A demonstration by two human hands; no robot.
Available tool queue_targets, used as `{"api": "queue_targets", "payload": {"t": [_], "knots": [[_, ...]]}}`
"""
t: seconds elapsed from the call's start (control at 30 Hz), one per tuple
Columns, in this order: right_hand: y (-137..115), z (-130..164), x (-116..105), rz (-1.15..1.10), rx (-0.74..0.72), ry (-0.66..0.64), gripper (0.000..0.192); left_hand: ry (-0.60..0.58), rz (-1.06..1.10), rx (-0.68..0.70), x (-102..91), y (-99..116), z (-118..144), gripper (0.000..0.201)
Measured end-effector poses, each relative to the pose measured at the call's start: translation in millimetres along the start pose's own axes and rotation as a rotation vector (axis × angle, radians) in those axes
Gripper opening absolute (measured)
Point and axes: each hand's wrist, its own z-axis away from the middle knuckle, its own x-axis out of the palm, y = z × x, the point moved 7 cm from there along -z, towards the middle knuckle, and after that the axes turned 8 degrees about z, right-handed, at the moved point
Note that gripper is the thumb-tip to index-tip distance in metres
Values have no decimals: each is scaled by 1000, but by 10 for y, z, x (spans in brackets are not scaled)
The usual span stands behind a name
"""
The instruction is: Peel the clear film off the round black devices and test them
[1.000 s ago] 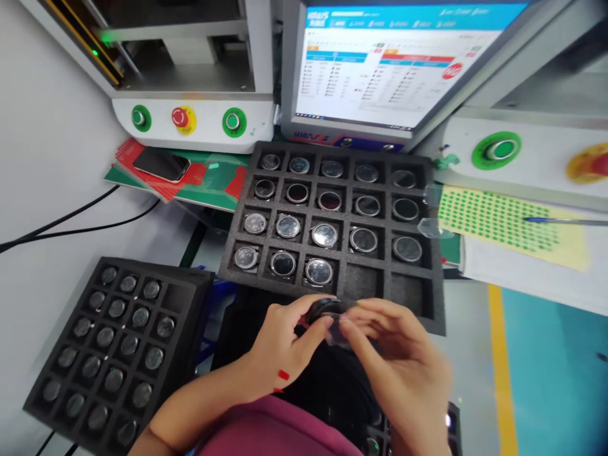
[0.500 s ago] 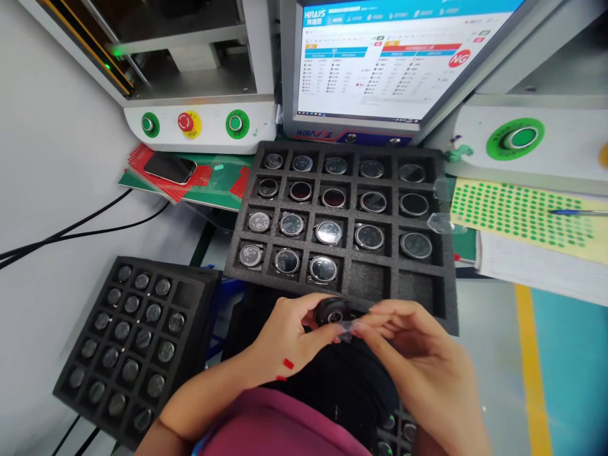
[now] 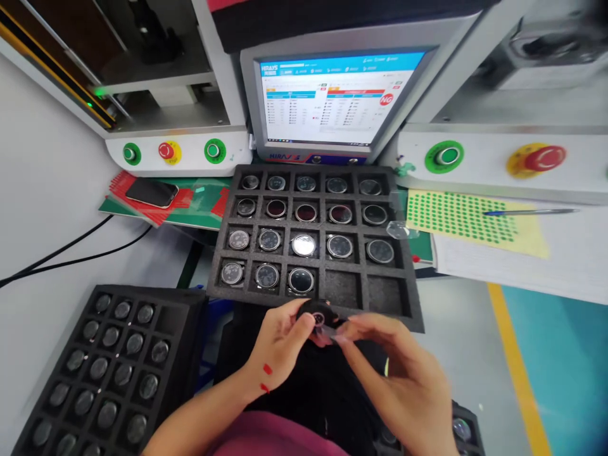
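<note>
The left hand (image 3: 280, 345) holds a small round black part (image 3: 317, 313) by its rim, thumb and fingers curled around it, face turned up toward the camera. The right hand (image 3: 399, 373) meets it from the right side, fingertips pressed together in a pinch at the part's lower right edge; something thin and pale may sit between them, but motion blur prevents confirmation. Both hands are thus closed, the left around the part, the right at its edge.

The part sits between the two hands, just in front of the near edge of the central foam tray (image 3: 266, 290) and close to the person's body. Being round, it shows no long axis. The left hand carries it; the right only touches it.

Directly beyond the part, the tray's near row shows two vacant pockets (image 3: 367, 294) toward the right, next to filled pockets holding round glass-faced pieces. In my judgement these pockets lie nearer the right hand than the left.

A second foam tray (image 3: 180, 329), mostly filled, stands to the lower left. A monitor (image 3: 332, 98) behind the central tray displays a red NG mark (image 3: 386, 99). A sheet of green dot stickers (image 3: 456, 218) lies to the right on the surface, a pen (image 3: 527, 211) across it
</note>
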Motion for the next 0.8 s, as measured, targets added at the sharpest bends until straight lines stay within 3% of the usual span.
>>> {"api": "queue_targets", "payload": {"t": [0.1, 0.2, 0.3, 0.4, 0.53, 0.63, 0.7, 0.8], "knots": [[192, -74, -336, -46, 112, 212, 16, 54, 111, -65, 8, -68, -45, 52], [681, -268, -714, -142, 317, 496, 31, 104, 130, -82, -13, -84, -59, 52], [1121, -556, -740, -232, 421, 382, 43, 117, 115, -77, -40, -63, -56, 52], [1348, -664, -691, -205, 474, 313, 48, 122, 102, -71, -76, -43, -54, 49], [1433, -610, -651, -157, 553, 349, 51, 129, 91, -46, -119, -21, -42, 48], [1421, -571, -689, -120, 610, 394, 43, 121, 49, -34, -135, 29, -18, 47], [1387, -532, -782, -81, 632, 480, 35, 128, -29, -8, -167, 123, -35, 45], [1311, -401, -954, -41, 628, 677, 29, 156, -325, 77, -270, 372, -220, 36]]}}
